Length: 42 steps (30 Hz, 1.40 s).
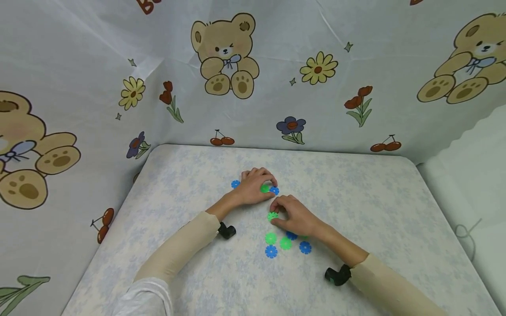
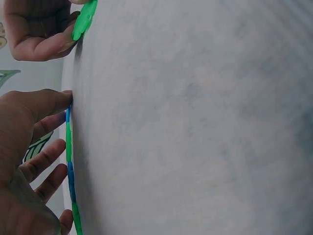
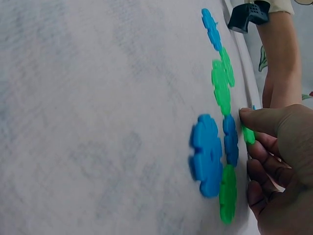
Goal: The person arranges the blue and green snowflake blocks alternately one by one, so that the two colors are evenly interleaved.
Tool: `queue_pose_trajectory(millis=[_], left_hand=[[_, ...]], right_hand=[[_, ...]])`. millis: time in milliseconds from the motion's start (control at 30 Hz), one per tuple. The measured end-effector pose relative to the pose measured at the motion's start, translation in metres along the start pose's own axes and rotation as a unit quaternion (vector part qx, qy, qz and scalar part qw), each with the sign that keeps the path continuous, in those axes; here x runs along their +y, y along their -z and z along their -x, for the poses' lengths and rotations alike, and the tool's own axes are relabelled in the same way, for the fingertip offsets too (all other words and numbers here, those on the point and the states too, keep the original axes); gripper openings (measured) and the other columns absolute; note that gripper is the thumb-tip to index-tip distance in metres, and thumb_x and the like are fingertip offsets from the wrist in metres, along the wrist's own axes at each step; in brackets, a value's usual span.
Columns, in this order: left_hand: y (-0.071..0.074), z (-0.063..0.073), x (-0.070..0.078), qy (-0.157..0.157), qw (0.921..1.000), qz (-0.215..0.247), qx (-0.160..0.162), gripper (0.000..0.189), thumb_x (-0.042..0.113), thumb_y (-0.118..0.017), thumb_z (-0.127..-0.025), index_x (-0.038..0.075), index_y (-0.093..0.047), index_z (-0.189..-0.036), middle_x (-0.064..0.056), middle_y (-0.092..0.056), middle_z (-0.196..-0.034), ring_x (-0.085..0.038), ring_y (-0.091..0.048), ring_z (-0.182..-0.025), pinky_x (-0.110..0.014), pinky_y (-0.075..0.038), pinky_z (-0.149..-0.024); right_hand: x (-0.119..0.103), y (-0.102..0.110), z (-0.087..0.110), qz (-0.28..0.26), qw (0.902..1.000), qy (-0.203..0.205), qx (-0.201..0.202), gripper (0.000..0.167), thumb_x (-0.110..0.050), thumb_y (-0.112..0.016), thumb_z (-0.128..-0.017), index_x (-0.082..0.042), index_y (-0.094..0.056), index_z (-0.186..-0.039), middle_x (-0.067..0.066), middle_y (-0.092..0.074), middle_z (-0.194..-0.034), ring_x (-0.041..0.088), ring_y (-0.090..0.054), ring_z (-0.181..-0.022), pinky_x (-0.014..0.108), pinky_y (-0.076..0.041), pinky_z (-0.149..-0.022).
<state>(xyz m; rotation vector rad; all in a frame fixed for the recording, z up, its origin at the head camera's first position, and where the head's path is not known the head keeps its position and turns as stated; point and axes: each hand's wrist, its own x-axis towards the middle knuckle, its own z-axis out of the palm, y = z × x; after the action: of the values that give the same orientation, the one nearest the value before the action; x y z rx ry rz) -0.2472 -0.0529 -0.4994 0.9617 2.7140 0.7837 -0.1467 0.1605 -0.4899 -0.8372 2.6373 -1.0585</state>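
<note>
My left hand [image 1: 253, 189] lies over a row of notched plastic discs on the table, blue and green by turns. Its thumb and index finger close around the blue disc [image 1: 274, 191] at the row's right end. Beside that one sits a green disc [image 1: 265, 188]; another blue disc [image 1: 235, 184] shows at the left end, and the palm hides the middle. Just nearer, my right hand [image 1: 298, 218] pinches a green notched disc [image 1: 272, 216] between thumb and fingertips. In the left wrist view this green disc [image 2: 85, 20] is held tilted, near the row's end.
Several loose blue and green discs lie in front of the right hand, among them a green disc [image 1: 286, 243] and a blue disc [image 1: 305, 248]. The right hand partly covers others. A patterned cloth [image 1: 269, 101] hangs behind the table [image 1: 205, 281]. Both wrists carry black cameras.
</note>
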Motion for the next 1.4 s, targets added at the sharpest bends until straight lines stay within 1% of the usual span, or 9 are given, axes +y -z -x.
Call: queue_pose_trajectory(millis=[233,433,533,800,1033,1233,1400], left_hand=[[0.000,0.001,-0.001,0.003,1.0000,0.001,0.001,0.022,0.038,-0.075,-0.102,0.029,-0.072,-0.123,0.002,-0.059,-0.140,-0.029,-0.049,-0.136,-0.066,-0.024,-0.118],[0.000,0.003,-0.002,0.006,1.0000,0.002,0.001,0.022,0.039,-0.074,-0.102,0.031,-0.071,-0.122,0.003,-0.059,-0.140,-0.027,-0.049,-0.134,-0.064,-0.025,-0.118],[0.000,0.003,-0.003,0.005,1.0000,0.000,0.002,0.022,0.039,-0.074,-0.102,0.031,-0.071,-0.122,0.003,-0.059,-0.140,-0.027,-0.048,-0.135,-0.064,-0.025,-0.118],[0.000,0.002,-0.002,0.004,1.0000,0.004,0.000,0.023,0.038,-0.076,-0.102,0.031,-0.071,-0.123,0.003,-0.058,-0.141,-0.028,-0.048,-0.137,-0.065,-0.024,-0.118],[-0.001,0.001,-0.003,0.006,1.0000,0.001,-0.001,0.023,0.039,-0.075,-0.102,0.032,-0.070,-0.123,0.004,-0.057,-0.141,-0.027,-0.048,-0.137,-0.065,-0.024,-0.119],[-0.001,0.001,-0.003,0.005,0.9999,0.013,0.002,0.022,0.038,-0.076,-0.102,0.032,-0.071,-0.122,0.004,-0.058,-0.141,-0.028,-0.048,-0.137,-0.066,-0.022,-0.121],[-0.001,0.001,-0.003,0.004,0.9999,0.013,0.002,0.022,0.038,-0.076,-0.101,0.032,-0.071,-0.122,0.003,-0.058,-0.141,-0.028,-0.047,-0.138,-0.066,-0.023,-0.119]], right_hand=[[0.008,0.004,-0.001,0.013,0.9997,-0.013,0.013,0.024,-0.019,-0.082,-0.096,-0.014,-0.069,-0.115,0.000,-0.069,-0.111,0.017,-0.057,-0.102,0.032,-0.049,-0.092],[0.014,0.009,-0.003,0.020,0.9994,-0.021,0.020,0.023,-0.019,-0.081,-0.097,-0.014,-0.069,-0.116,0.000,-0.070,-0.112,0.017,-0.059,-0.105,0.037,-0.051,-0.094],[0.018,0.012,-0.005,0.025,0.9990,-0.024,0.028,0.023,-0.019,-0.081,-0.098,-0.013,-0.069,-0.117,0.001,-0.070,-0.114,0.017,-0.059,-0.106,0.038,-0.052,-0.095],[0.029,0.025,-0.009,0.051,0.9971,-0.028,0.048,0.025,-0.016,-0.082,-0.097,-0.009,-0.069,-0.117,0.005,-0.069,-0.112,0.018,-0.060,-0.102,0.039,-0.053,-0.092],[0.041,0.034,-0.018,0.049,0.9958,-0.041,0.066,0.025,-0.015,-0.081,-0.097,-0.007,-0.069,-0.118,0.009,-0.069,-0.112,0.022,-0.064,-0.102,0.044,-0.053,-0.093],[0.048,0.036,-0.025,0.040,0.9952,-0.047,0.077,0.028,-0.016,-0.081,-0.097,-0.005,-0.069,-0.120,0.011,-0.068,-0.110,0.023,-0.064,-0.100,0.042,-0.052,-0.091],[0.049,0.036,-0.028,0.042,0.9949,-0.055,0.073,0.028,-0.018,-0.081,-0.097,-0.006,-0.070,-0.120,0.010,-0.068,-0.109,0.022,-0.062,-0.098,0.041,-0.050,-0.091]])
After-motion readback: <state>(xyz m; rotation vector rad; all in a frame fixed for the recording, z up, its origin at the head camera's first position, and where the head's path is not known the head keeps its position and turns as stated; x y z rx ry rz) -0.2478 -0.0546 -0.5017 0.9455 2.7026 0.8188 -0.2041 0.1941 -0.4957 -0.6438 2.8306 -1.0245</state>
